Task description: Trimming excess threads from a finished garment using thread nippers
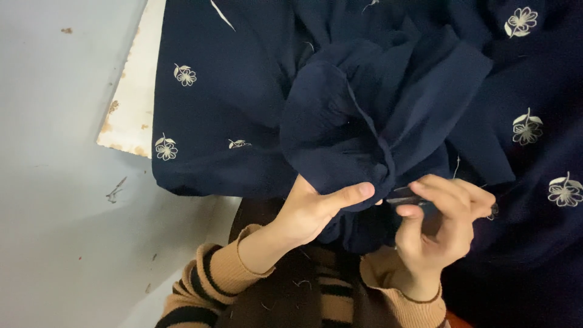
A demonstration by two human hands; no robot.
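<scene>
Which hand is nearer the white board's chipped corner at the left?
Left. The left hand pinches the gathered navy fabric, closer to the chipped white board; the right hand sits farther right.

cloth (243, 91): navy blue, scattered small white outline flowers with leaves | gathered folds (340, 127), centre: plain navy | sleeves (212, 279), near: tan with black stripes | board (136, 91), far left: white, brown rust-like chips along edge | floor (54, 182), left: pale grey, few dark specks
</scene>
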